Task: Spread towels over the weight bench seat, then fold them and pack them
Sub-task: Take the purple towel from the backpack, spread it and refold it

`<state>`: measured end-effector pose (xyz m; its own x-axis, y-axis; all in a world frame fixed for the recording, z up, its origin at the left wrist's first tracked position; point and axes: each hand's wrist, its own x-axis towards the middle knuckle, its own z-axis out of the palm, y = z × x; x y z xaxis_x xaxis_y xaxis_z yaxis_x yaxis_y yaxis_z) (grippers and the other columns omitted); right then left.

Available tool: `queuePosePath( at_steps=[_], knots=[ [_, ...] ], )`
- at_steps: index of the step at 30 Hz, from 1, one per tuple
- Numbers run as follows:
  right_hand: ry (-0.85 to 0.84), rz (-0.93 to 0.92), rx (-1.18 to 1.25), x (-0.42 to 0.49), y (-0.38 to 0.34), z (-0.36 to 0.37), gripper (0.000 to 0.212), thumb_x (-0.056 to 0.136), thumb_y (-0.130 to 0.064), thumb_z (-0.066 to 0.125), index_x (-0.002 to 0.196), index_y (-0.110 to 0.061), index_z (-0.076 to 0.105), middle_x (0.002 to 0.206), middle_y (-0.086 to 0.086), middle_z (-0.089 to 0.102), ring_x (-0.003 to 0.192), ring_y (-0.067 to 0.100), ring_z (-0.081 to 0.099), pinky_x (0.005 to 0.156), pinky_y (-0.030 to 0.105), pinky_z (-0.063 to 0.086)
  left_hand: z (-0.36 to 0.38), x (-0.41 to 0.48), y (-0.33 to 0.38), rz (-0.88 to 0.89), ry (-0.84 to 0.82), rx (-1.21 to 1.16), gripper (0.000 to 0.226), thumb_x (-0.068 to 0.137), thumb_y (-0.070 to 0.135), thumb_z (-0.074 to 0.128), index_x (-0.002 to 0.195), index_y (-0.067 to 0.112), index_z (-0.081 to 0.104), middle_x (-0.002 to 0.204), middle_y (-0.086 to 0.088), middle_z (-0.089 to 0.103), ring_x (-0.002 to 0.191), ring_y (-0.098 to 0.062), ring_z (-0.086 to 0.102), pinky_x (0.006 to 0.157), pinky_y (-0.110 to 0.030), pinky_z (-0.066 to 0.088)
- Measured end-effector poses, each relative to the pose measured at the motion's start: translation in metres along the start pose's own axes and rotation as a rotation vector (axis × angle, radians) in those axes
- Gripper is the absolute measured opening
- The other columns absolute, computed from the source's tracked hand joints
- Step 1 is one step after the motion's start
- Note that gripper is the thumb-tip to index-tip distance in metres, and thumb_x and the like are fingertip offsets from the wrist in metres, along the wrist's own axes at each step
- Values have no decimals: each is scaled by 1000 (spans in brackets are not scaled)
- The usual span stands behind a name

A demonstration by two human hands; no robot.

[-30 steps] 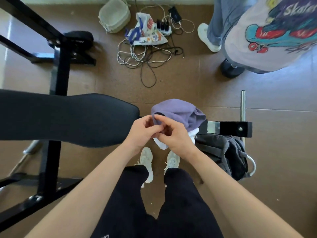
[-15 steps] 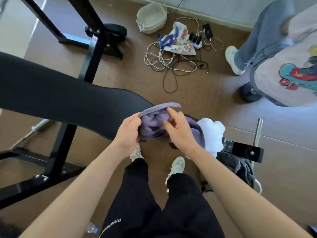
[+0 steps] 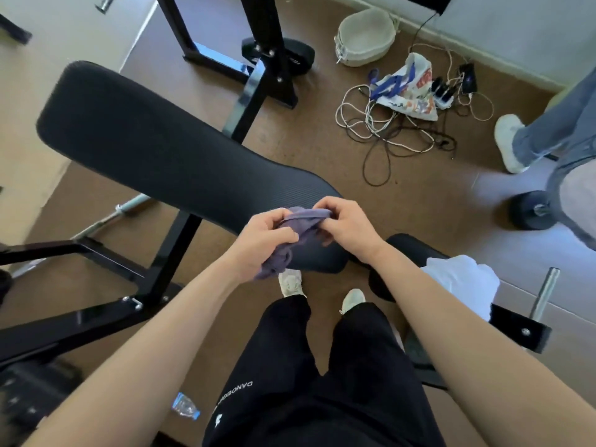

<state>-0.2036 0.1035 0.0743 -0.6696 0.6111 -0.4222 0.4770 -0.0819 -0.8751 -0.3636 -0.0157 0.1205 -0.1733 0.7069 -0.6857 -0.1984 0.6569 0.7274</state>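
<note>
A bunched purple towel [image 3: 298, 230] hangs between my two hands over the near end of the black weight bench seat [image 3: 154, 150]. My left hand [image 3: 261, 240] grips its lower bundle. My right hand [image 3: 346, 225] pinches the towel's top hem. A white towel [image 3: 461, 282] lies crumpled on the bench's dark end piece to the right, apart from both hands.
The bench's black frame [image 3: 161, 269] runs left and behind. On the floor beyond lie a woven basket [image 3: 364, 37], a printed bag [image 3: 409, 88] and tangled cables [image 3: 387, 130]. Another person's leg [image 3: 548, 130] stands at right. A plastic bottle [image 3: 185, 406] lies near my feet.
Both hands lifted the purple towel off the white one and carried it left over the seat's end. The white towel stays behind at right. My view has swung left.
</note>
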Motion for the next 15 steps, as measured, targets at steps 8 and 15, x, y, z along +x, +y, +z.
queuePosePath(
  at_steps=[8,15],
  knots=[
    [258,-101,-391,0,16,-21,10,86,-13,64,93,-17,71,90,-2,69,84,17,62,71,31,50,-34,21,-19,-37,242,794,22,75,-5,57,68,16,56,65,0,57,63,-22,50,53,-30,35],
    [485,82,-402,0,30,-92,33,75,-4,53,97,-19,71,97,6,68,101,31,56,81,46,52,-5,19,-15,-164,37,446,21,77,-17,45,89,-10,61,68,-23,58,62,-24,53,52,-31,42]
  ],
)
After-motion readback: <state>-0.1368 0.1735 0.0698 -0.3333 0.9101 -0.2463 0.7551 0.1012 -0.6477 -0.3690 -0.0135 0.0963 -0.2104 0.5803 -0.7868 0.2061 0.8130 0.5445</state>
